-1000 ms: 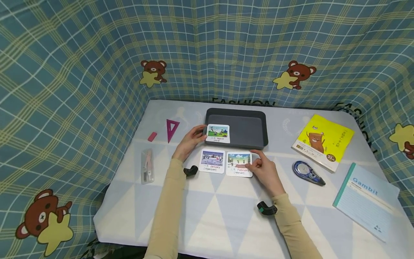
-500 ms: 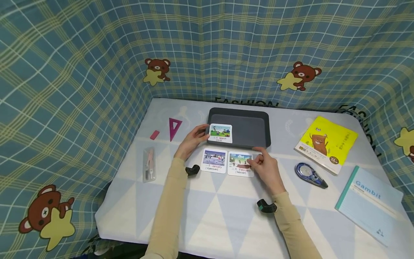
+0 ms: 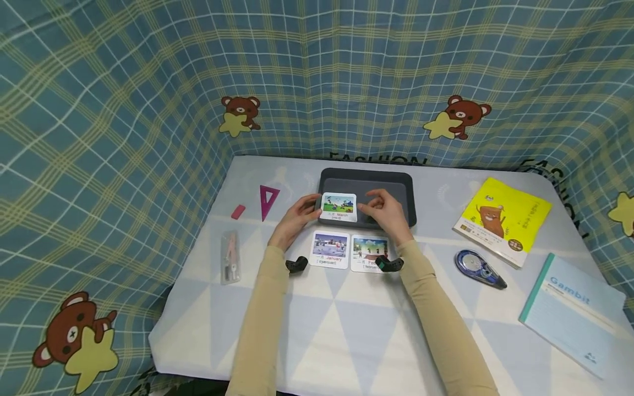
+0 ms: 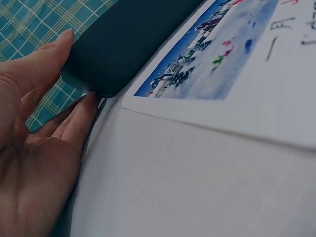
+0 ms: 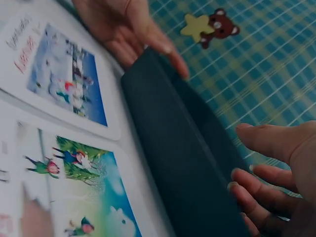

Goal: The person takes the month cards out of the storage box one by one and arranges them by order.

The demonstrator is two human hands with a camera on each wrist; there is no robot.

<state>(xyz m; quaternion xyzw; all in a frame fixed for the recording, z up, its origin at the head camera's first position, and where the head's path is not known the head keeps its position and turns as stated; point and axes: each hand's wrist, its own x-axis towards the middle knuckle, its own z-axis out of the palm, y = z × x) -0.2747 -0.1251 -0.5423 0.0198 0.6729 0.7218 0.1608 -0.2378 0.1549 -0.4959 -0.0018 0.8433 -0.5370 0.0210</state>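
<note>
Centre frame in the head view, the left hand (image 3: pixel 296 220) holds the left end of the dark tray (image 3: pixel 396 187), thumb on the rim and fingers at the corner; the left wrist view shows the thumb on top of the rim and the fingers touching the corner below, a light, mostly straight-fingered grip. The March card (image 3: pixel 339 207) leans on the tray's near left rim, picture side up. The right hand (image 3: pixel 383 212) hovers over the tray just right of that card, fingers loosely curled and holding nothing; whether its tips touch the card I cannot tell.

Just below the tray, on the counter (image 3: pixel 346 330), lie the January card (image 3: pixel 330 250) and, touching its right edge, the February card (image 3: pixel 369 253), partly covered by the right wrist.

At left of the frame are a pink eraser (image 3: pixel 238 211), a magenta set square (image 3: pixel 268 201) and a compass in a clear case (image 3: pixel 229 257). At right are a yellow book (image 3: pixel 502 220), a correction tape (image 3: pixel 477 267) and a teal Gambit notebook (image 3: pixel 574 313). A checked cloth with bears (image 3: pixel 148 110) hangs behind.
</note>
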